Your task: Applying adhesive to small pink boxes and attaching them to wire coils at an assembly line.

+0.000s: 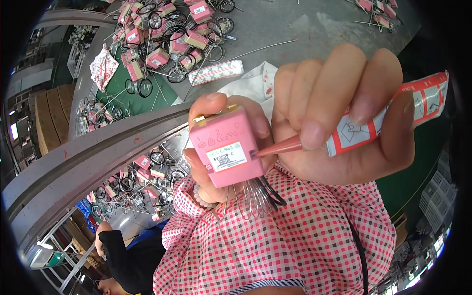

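Note:
A pink, box-shaped thermostat (228, 147) with a white label is held up by my left hand (202, 174), its fingers wrapped around the sides. Coiled thin metal tubing (250, 199) and a black loop hang below the box. Brass-coloured metal shows along its top edge. My right hand (339, 105) grips a red and white squeeze tube (427, 101) between thumb and fingers. The tube's pointed red nozzle (282, 146) meets the right side of the thermostat, at a small dark opening. Whether anything flows from the tip, I cannot tell.
A large heap of similar pink thermostats (160, 56) with coils lies on the grey table, beside a white printed strip (216, 72) and white cloth (255, 83). A metal rail (93, 140) crosses the left. Another person (130, 260) is at lower left, near more thermostats (142, 174).

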Demonstrator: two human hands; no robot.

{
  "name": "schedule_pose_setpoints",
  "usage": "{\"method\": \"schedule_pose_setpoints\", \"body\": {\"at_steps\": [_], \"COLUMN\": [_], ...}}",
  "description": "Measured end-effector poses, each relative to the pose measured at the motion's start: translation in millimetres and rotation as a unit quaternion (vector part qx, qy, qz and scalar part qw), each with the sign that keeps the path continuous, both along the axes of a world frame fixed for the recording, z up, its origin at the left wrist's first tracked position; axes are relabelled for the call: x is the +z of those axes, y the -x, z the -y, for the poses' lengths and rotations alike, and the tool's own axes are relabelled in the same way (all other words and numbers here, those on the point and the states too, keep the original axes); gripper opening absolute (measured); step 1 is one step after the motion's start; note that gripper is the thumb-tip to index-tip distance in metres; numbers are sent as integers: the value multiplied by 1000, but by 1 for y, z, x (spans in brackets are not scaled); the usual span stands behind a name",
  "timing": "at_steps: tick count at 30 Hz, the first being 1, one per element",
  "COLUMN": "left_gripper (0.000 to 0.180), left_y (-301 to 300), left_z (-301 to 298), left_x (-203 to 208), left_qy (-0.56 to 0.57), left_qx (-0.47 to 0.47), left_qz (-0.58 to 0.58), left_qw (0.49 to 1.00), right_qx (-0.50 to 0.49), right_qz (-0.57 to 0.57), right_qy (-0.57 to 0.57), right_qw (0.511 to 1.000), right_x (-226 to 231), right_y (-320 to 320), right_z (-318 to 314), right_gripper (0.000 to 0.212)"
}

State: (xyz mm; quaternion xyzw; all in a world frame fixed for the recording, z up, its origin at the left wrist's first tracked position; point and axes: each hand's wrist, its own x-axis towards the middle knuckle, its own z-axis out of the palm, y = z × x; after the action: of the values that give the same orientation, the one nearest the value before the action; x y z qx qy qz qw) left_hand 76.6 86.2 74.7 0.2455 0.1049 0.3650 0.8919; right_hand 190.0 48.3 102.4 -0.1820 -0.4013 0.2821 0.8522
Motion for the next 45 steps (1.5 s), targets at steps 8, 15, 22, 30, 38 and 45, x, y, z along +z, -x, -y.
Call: {"method": "schedule_pose_setpoints", "body": {"at_steps": [8,15,22,30,38,45], "left_gripper": [58,59,58,60,62,61], "left_y": [-7,2,5,-2,-2,0], "left_z": [-11,-14,-19,-11,-9,-14], "left_x": [-13,-12,-6,-6,0,-2], "left_qy": [-45,-44,-228,-186,-176,-140], "left_qx": [-38,-58,-47,21,31,21], "left_qz": [103,58,-99,-129,-156,-165], "left_qw": [993,996,967,974,971,976], "right_qx": [-58,-112,-127,-123,-153,-154], "right_qz": [-8,40,109,63,71,130], "right_qy": [-1,10,80,27,100,71], "right_qw": [998,993,983,990,981,977], "right_x": [6,-3,8,-6,4,-2], "right_y": [7,9,6,1,4,6], "right_z": [-5,-5,-9,-14,-18,-16], "right_gripper": [27,23,19,17,16,18]}}
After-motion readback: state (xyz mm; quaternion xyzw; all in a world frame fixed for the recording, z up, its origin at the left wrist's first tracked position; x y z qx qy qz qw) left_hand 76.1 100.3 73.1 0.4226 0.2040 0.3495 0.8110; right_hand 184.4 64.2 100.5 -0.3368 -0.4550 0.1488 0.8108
